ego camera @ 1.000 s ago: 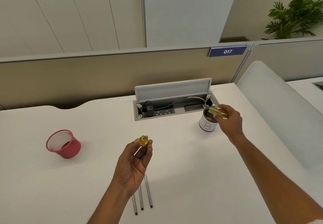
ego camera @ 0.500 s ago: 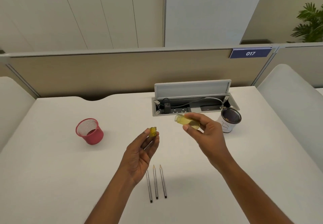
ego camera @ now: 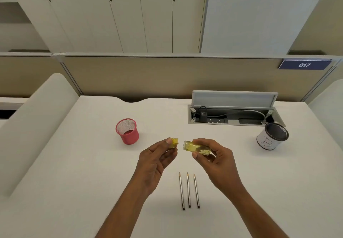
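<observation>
My left hand (ego camera: 155,160) pinches a small yellow sharpener cap (ego camera: 174,142) between thumb and fingertips. My right hand (ego camera: 216,158) holds a clear yellow sharpener container (ego camera: 194,147) on its side, its open mouth pointing left at the cap. A small gap separates the two pieces, both held above the white desk (ego camera: 83,172). Three pencils (ego camera: 188,190) lie side by side on the desk below my hands, tips pointing away from me.
A red mesh cup (ego camera: 127,131) stands to the left. To the right stands a black mesh cup (ego camera: 272,136) wrapped in white paper marked B. An open cable tray (ego camera: 232,116) with sockets sits at the back. Padded dividers flank the desk.
My right hand carried the yellow container from the black cup leftward to the middle, close to the cap in my left hand. The view also swung left.
</observation>
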`<action>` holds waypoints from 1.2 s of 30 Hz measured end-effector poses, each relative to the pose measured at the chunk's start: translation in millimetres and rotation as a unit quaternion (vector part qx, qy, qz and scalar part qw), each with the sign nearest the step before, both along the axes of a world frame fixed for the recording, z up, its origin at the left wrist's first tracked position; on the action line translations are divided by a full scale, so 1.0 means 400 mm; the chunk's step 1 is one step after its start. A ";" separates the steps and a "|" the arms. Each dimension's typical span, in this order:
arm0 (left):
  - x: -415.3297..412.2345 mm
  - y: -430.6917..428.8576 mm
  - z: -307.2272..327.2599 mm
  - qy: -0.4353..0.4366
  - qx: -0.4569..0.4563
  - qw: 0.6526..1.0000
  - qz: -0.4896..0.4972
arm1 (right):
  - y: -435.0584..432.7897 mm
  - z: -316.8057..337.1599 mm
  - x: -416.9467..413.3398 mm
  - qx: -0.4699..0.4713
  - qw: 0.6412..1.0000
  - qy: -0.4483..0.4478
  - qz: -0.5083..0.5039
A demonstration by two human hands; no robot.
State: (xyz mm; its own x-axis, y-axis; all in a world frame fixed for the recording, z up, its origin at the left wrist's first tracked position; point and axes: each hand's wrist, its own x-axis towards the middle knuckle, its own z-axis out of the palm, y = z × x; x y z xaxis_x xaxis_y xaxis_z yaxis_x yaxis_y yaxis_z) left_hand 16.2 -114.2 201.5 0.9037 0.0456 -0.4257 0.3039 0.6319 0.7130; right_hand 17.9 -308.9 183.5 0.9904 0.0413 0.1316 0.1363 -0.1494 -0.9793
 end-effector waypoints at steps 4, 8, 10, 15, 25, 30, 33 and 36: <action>-0.024 0.030 -0.008 0.000 0.033 0.999 -0.001 | 0.037 -0.010 -0.012 -0.010 1.000 -0.007 0.009; -0.045 0.051 -0.013 0.000 0.059 0.998 -0.007 | 0.062 -0.010 -0.021 -0.024 0.999 -0.023 0.029; -0.055 0.060 -0.012 -0.005 0.073 0.997 -0.010 | 0.071 -0.011 -0.025 -0.031 0.998 -0.032 0.040; -0.075 0.074 -0.013 -0.011 0.103 0.994 -0.027 | 0.085 -0.014 -0.032 -0.053 0.995 -0.056 0.065; -0.098 0.091 -0.017 0.010 0.121 0.991 -0.056 | 0.101 -0.028 -0.047 -0.089 0.989 -0.070 0.095; -0.106 0.100 -0.016 0.009 0.124 0.989 -0.080 | 0.101 -0.032 -0.052 -0.092 0.988 -0.068 0.107; -0.107 0.105 -0.012 0.009 0.134 0.987 -0.091 | 0.104 -0.033 -0.054 -0.079 0.988 -0.063 0.113; -0.109 0.111 -0.013 0.012 0.153 0.983 -0.102 | 0.108 -0.033 -0.058 -0.087 0.987 -0.076 0.113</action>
